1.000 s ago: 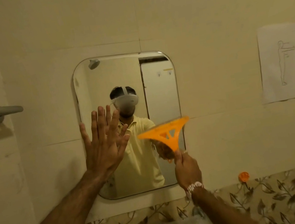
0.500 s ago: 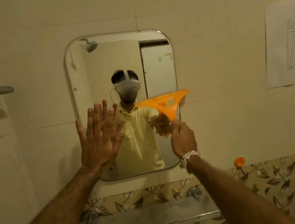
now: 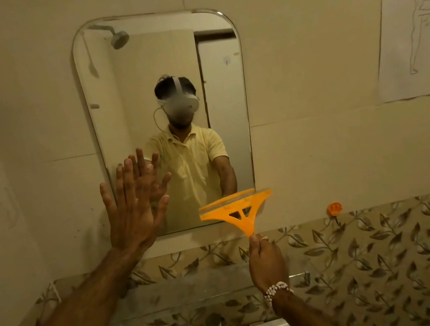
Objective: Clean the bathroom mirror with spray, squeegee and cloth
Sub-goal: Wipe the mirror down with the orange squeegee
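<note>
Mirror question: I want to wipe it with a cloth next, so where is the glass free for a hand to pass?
The mirror is clear across its upper half and middle. The bottom is crowded: the left hand is spread flat over the lower left edge, and the orange squeegee, held by the right hand, covers the lower right corner.

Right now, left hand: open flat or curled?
Open flat. The left hand has fingers spread and pointing up at the mirror's lower left edge, holding nothing; whether the palm touches the glass is unclear.
</note>
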`<move>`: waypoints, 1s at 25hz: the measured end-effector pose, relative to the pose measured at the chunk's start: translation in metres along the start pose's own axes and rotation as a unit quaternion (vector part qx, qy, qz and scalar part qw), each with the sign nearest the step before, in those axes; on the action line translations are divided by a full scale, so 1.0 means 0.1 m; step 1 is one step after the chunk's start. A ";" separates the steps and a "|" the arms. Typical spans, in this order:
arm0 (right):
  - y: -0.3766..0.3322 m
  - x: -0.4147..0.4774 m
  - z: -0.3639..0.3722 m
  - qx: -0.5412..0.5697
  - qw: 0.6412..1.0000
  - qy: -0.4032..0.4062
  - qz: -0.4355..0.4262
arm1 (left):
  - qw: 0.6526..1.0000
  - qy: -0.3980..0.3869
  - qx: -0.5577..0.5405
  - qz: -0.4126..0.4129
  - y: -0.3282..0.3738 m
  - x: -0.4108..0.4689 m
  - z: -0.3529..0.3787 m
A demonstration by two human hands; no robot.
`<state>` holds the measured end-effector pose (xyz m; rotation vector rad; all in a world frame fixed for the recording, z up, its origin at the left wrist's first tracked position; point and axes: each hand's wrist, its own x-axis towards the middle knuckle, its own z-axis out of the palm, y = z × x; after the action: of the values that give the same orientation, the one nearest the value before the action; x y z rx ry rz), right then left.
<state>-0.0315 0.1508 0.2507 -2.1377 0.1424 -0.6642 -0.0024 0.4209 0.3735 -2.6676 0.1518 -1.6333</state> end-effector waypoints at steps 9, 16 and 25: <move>-1.20 0.28 -0.10 0.085 0.993 0.050 -0.061 | 0.999 0.014 0.004 -0.028 -0.08 0.09 -0.21; -1.36 0.28 0.07 0.078 0.994 0.015 -0.070 | 0.999 0.033 0.000 -0.032 -0.22 0.03 -0.25; -0.25 -0.42 0.37 -0.059 0.997 -0.043 -0.015 | 0.999 -0.002 0.000 -0.037 -0.25 -0.25 -0.08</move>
<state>-0.0521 0.2068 0.2354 -2.2823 0.1061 -0.5915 -0.0188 0.4480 0.3565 -2.7072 0.0527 -1.6482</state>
